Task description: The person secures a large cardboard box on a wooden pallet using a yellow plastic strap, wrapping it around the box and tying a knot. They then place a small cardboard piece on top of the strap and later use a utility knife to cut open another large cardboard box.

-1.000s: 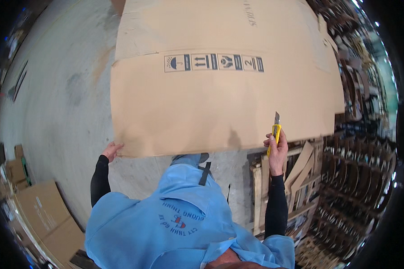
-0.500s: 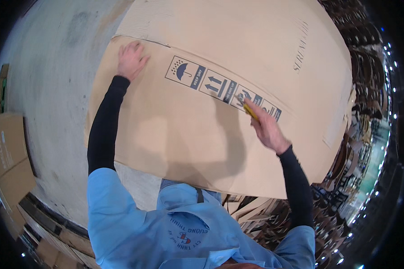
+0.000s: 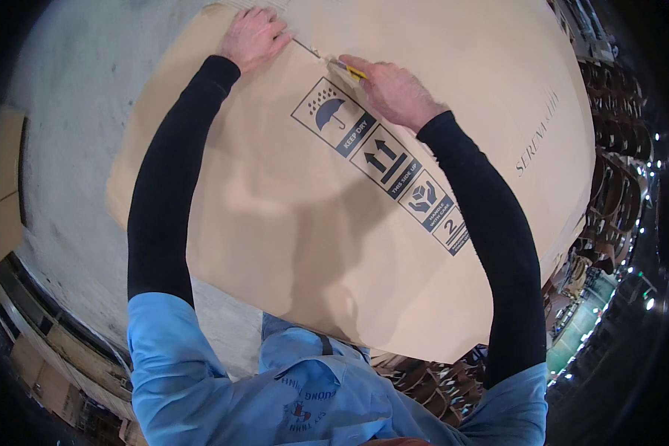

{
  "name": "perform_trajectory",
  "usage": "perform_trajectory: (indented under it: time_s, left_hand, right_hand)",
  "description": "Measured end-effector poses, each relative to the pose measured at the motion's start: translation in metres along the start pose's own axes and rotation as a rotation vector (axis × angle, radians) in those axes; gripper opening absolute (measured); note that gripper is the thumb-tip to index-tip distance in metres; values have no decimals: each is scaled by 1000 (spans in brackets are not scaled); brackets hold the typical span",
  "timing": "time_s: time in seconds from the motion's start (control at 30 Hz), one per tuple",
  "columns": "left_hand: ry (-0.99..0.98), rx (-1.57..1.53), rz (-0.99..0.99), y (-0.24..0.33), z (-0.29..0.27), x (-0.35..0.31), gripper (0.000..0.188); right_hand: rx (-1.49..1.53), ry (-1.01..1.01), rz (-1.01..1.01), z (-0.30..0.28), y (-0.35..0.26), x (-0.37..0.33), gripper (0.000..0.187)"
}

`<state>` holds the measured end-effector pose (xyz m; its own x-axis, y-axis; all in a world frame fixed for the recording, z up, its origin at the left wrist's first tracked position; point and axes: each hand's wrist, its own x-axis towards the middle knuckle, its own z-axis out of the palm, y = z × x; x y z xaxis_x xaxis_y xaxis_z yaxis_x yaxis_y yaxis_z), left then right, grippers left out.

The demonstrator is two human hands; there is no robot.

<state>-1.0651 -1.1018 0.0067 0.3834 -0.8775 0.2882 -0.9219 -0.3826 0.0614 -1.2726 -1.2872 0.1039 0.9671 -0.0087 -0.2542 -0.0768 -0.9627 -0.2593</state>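
Note:
A large brown cardboard sheet (image 3: 260,193) spreads out in front of me, printed with dark handling symbols. My right hand (image 3: 400,91) is closed around a yellow box cutter (image 3: 353,72). The cutter's tip meets the cardboard at the near end of a dark slit (image 3: 306,48), where the edge looks torn. To the left of the slit, my left hand (image 3: 254,39) rests on the sheet near its far-left corner. Its fingers are bent and slightly apart, with the thumb toward the slit.
Grey floor (image 3: 74,171) stretches along the left. Cardboard boxes (image 3: 0,186) and stacked boards (image 3: 59,334) stand at the left rim. Rows of dark brown curved pieces (image 3: 613,134) are piled at the right, and more lie below the sheet's near edge.
My right hand has carried the box cutter from over the symbols, far and left, to the slit. My left hand sits further out beside it. The view has shifted and turned over the sheet.

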Motion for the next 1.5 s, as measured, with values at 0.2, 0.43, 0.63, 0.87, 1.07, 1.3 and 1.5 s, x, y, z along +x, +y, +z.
perform_trajectory:
  time_s: [0.2, 0.43, 0.63, 0.87, 1.07, 1.3, 1.5]
  left_hand:
    - [-14, -41, -87, 3, -5, 2, 31]
    - [84, -130, -94, 7, -1, 4, 28]
    - [167, -137, -56, 3, 3, -1, 28]
    - [92, -209, -108, 1, 12, 2, 25]
    - [112, -178, -93, 5, 2, 4, 26]
    - [0, 110, 70, -19, 2, 8, 40]
    - [-270, -141, 51, 97, -28, 20, 50]
  right_hand:
    - [65, 65, -98, 2, 4, -1, 49]
    - [-19, -2, -89, 10, -9, 18, 46]
    - [-160, -37, -73, 2, -24, 8, 45]
    - [-132, -76, -19, 7, 5, -48, 43]
    - [-230, -228, 113, 0, 53, -151, 62]
    - [-193, -392, 333, -11, 104, -309, 65]
    - [104, -226, 445, -2, 131, -422, 53]
